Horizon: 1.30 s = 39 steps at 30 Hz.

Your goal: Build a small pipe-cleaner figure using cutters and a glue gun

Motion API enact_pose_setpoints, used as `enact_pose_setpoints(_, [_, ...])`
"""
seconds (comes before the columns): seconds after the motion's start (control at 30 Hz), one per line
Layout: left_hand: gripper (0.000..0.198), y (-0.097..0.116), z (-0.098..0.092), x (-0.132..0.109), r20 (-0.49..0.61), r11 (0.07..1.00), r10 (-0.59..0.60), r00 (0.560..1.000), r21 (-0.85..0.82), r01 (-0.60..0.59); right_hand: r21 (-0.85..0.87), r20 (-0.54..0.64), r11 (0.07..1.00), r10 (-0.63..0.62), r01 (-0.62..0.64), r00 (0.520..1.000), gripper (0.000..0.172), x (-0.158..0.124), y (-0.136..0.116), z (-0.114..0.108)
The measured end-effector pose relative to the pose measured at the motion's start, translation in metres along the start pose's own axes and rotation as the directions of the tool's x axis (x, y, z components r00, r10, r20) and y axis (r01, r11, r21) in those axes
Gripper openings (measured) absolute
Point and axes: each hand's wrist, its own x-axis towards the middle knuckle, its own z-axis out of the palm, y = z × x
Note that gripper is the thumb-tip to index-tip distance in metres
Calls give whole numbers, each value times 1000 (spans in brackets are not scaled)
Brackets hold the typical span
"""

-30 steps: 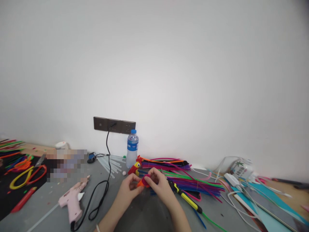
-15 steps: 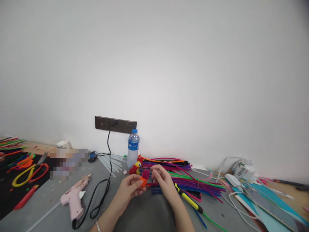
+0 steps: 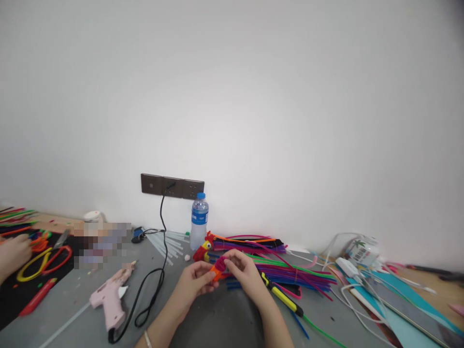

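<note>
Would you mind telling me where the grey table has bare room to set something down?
Bare grey table lies between the forearms, and left of the glue gun toward the red cutter. Right of the yellow knife it is crowded with pipe cleaners and cables.

Grey table, pink glue gun, water bottle, pipe cleaners, yellow knife

Even, soft, bright light; brightest on the wall at frame centre, darkening toward the corners. Shadows faint. Wide-angle bowing along lower edges. Pixelated patch at lower left. Mild softness throughout.
</note>
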Motion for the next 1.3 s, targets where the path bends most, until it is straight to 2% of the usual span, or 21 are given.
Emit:
enact_pose_setpoints(0.13, [42, 1, 0, -1, -11, 1000, 2, 1000, 5, -2, 7, -30, 1000, -3, 3, 1000, 33, 1, 1, -2])
enact_pose_setpoints(0.3, [42, 0, -1, 0, -4, 1000, 1, 1000, -1, -1, 47, 29, 999, 25, -26, 999, 31, 0, 2, -1])
enact_pose_setpoints(0.4, [42, 1, -1, 0, -20, 1000, -3, 1000, 2, 3, 76, 3, 997, -6, 6, 1000, 33, 0, 3, 0])
enact_pose_setpoints(0.6, [42, 3, 0, -1, -15, 1000, -17, 1000, -13, 17, -19, 3, 999, -25, 25, 1000, 25, 0, 6, -4])
enact_pose_setpoints(0.9, [46, -1, -2, 2, -53, 1000, 6, 999, 10, -5, 61, -34, 997, -33, 35, 999, 32, 2, 6, 0])
enact_pose_setpoints(1.3, [49, -5, -4, 6, -67, 1000, 2, 998, 12, -1, 29, -59, 996, -80, 81, 995, 25, 4, 5, 1])
